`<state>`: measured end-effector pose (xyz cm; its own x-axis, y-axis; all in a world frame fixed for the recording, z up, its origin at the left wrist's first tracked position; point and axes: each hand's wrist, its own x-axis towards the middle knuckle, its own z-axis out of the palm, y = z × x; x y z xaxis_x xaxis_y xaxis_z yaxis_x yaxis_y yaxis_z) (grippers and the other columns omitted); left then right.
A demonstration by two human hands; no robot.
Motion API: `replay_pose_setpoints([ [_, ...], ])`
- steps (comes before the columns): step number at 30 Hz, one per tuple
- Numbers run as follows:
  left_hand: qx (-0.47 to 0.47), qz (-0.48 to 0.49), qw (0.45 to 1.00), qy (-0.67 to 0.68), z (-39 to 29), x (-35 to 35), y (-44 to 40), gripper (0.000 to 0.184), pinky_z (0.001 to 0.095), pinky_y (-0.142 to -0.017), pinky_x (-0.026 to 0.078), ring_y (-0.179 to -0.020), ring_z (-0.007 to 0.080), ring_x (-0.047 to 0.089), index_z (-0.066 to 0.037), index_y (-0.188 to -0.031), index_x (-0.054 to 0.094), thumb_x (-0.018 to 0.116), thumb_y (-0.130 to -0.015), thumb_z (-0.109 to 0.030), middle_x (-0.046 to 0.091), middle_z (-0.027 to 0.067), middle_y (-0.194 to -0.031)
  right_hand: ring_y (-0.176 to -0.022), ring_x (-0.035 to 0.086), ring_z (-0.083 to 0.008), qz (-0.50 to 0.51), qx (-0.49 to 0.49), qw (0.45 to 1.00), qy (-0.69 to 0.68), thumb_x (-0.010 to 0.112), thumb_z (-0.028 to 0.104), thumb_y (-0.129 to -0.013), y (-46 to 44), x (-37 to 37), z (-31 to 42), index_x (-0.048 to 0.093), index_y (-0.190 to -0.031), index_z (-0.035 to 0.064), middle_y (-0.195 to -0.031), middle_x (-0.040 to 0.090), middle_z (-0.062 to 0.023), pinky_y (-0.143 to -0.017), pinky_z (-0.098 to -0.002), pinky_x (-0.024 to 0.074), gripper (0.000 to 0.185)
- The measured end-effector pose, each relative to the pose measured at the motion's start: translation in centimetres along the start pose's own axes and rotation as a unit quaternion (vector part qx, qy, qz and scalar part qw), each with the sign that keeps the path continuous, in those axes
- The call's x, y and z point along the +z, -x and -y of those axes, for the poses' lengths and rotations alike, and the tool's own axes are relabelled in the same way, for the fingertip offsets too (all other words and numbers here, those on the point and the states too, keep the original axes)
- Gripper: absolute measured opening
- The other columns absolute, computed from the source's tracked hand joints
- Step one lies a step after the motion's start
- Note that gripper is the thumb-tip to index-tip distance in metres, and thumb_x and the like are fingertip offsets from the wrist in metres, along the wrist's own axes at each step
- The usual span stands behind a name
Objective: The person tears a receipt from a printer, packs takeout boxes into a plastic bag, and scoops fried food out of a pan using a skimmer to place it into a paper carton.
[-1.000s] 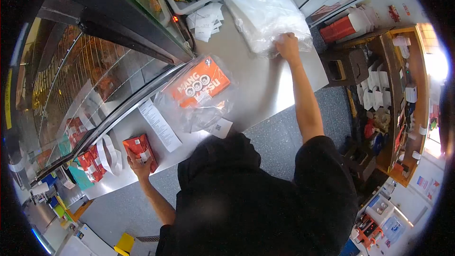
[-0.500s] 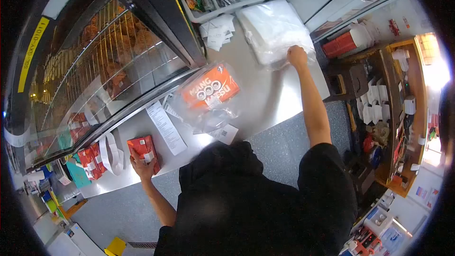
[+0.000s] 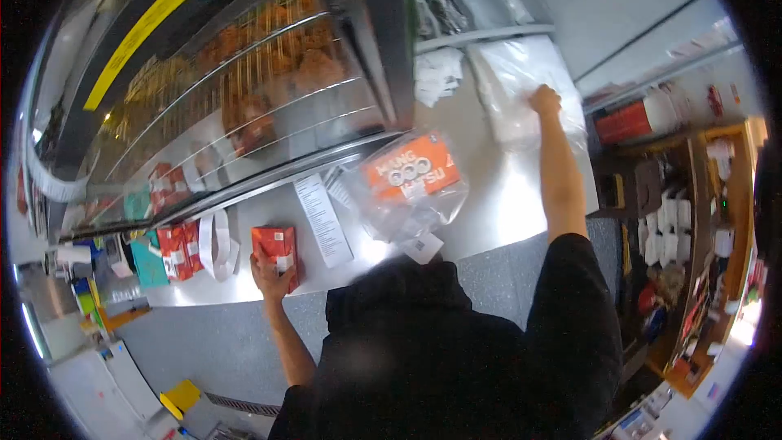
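Note:
My left hand (image 3: 272, 277) grips the lower part of a red box (image 3: 275, 249) at the front edge of the steel counter (image 3: 497, 220). At the back right, my right hand (image 3: 544, 101) is closed on the top of a stack of clear plastic bags (image 3: 509, 73); its fingertips are blurred. Between the hands lies an orange box (image 3: 411, 167) inside a clear plastic bag. A long printed receipt (image 3: 322, 220) lies between the red box and the bagged box. More red boxes (image 3: 179, 251) stand at the left beside a white ribbon-like loop (image 3: 217, 246).
A glass display case (image 3: 269, 98) with wire racks of food borders the counter at the back left. Crumpled papers (image 3: 438, 75) and a grey bin (image 3: 481, 4) of packets are behind. Wooden shelving (image 3: 696, 277) stands to the right.
The camera view has turned, so the counter things appear shifted right. My left hand stays on the red box, and my right hand stays at the bag stack.

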<state>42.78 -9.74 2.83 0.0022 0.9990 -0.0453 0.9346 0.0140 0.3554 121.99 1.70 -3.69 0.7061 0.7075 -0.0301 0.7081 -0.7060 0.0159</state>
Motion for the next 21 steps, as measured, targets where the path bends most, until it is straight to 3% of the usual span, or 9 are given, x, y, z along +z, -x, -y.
replay_pose_setpoints([
  [4,-0.008,-0.024,0.999,-0.031,-0.3,0.2,0.2,0.111,0.0512,-0.100,0.030,-0.121,0.0468,0.034,-0.020,-0.144,0.020,0.081,-0.051,-0.030,0.029,0.0307,-0.134,-0.085,0.064,-0.0337,-0.054,-0.050,0.996,-0.051,0.053,0.013,-0.078,-0.6,1.1,-0.9,0.062,-0.086,0.0026,-0.089,0.065,-0.0202,-0.075,-0.0424,0.0518,0.016],
  [6,-0.031,-0.027,0.999,-0.035,-0.6,0.4,0.2,0.110,0.0526,-0.100,0.029,-0.121,0.0470,0.034,-0.021,-0.144,0.020,0.080,-0.052,-0.031,0.029,0.0307,-0.135,-0.088,0.062,-0.0346,-0.047,-0.042,0.997,-0.053,0.068,0.029,-0.073,-0.3,1.5,-0.7,0.060,-0.089,0.0012,-0.089,0.064,-0.0197,-0.075,-0.0435,0.0504,0.033],
  [11,-0.067,-0.014,0.998,-0.010,-1.6,-0.9,-0.1,0.112,0.0528,-0.097,0.032,-0.121,0.0456,0.035,-0.015,-0.143,0.023,0.081,-0.050,-0.037,0.034,0.0300,-0.133,-0.084,0.063,-0.0351,-0.101,-0.062,0.991,-0.063,0.069,0.044,-0.072,-0.4,2.9,-1.7,0.063,-0.084,0.0000,-0.088,0.065,-0.0196,-0.070,-0.0439,0.0507,0.046],
  [12,-0.006,-0.041,0.999,-0.021,0.0,-0.2,0.3,0.113,0.0521,-0.096,0.034,-0.121,0.0445,0.037,-0.014,-0.143,0.022,0.081,-0.050,-0.039,0.037,0.0295,-0.131,-0.080,0.064,-0.0337,-0.026,-0.072,0.996,-0.048,0.067,0.046,-0.072,0.7,0.0,-0.7,0.063,-0.079,0.0015,-0.083,0.065,-0.0174,-0.068,-0.0437,0.0509,0.046],
  [13,-0.060,-0.026,0.998,0.008,-2.0,-1.9,0.2,0.112,0.0503,-0.098,0.033,-0.121,0.0437,0.037,-0.016,-0.143,0.023,0.081,-0.050,-0.040,0.036,0.0283,-0.133,-0.066,0.061,-0.0319,-0.029,-0.142,0.989,0.035,0.060,0.028,-0.078,-0.7,1.7,-2.1,0.062,-0.084,0.0019,-0.086,0.064,-0.0160,-0.052,-0.0419,0.0487,0.027],
  [14,-0.090,-0.008,0.996,-0.020,-0.7,-1.2,0.4,0.112,0.0508,-0.100,0.031,-0.123,0.0428,0.035,-0.020,-0.143,0.024,0.081,-0.049,-0.041,0.034,0.0270,-0.136,-0.063,0.058,-0.0310,-0.341,-0.250,0.901,0.095,0.059,0.028,-0.079,-5.8,10.7,-6.5,0.060,-0.070,0.0033,-0.078,0.062,-0.0146,-0.051,-0.0410,0.0466,0.027],
  [16,-0.115,-0.015,0.993,-0.035,-0.6,-1.0,0.9,0.112,0.0543,-0.103,0.025,-0.126,0.0435,0.030,-0.025,-0.144,0.023,0.081,-0.049,-0.041,0.028,0.0267,-0.139,-0.076,0.063,-0.0332,-0.106,-0.220,0.970,0.011,0.056,0.017,-0.074,-5.5,6.1,-5.8,0.061,-0.067,0.0012,-0.074,0.063,-0.0175,-0.067,-0.0449,0.0507,0.018],
  [20,-0.124,-0.025,0.991,-0.040,-0.7,-1.0,1.2,0.113,0.0533,-0.103,0.024,-0.124,0.0428,0.032,-0.025,-0.143,0.023,0.081,-0.048,-0.040,0.028,0.0250,-0.139,-0.074,0.058,-0.0341,-0.161,-0.215,0.956,-0.118,0.055,0.019,-0.080,-3.2,3.3,-4.9,0.059,-0.079,-0.0027,-0.078,0.062,-0.0181,-0.073,-0.0429,0.0475,0.023],
  [21,-0.121,-0.021,0.992,-0.036,-0.7,-1.2,1.2,0.113,0.0531,-0.103,0.024,-0.124,0.0424,0.032,-0.025,-0.143,0.023,0.081,-0.048,-0.040,0.028,0.0247,-0.139,-0.072,0.058,-0.0330,-0.084,-0.140,0.944,-0.286,0.055,0.021,-0.082,-2.2,2.0,-4.3,0.058,-0.079,-0.0033,-0.077,0.061,-0.0182,-0.072,-0.0427,0.0471,0.025],
])
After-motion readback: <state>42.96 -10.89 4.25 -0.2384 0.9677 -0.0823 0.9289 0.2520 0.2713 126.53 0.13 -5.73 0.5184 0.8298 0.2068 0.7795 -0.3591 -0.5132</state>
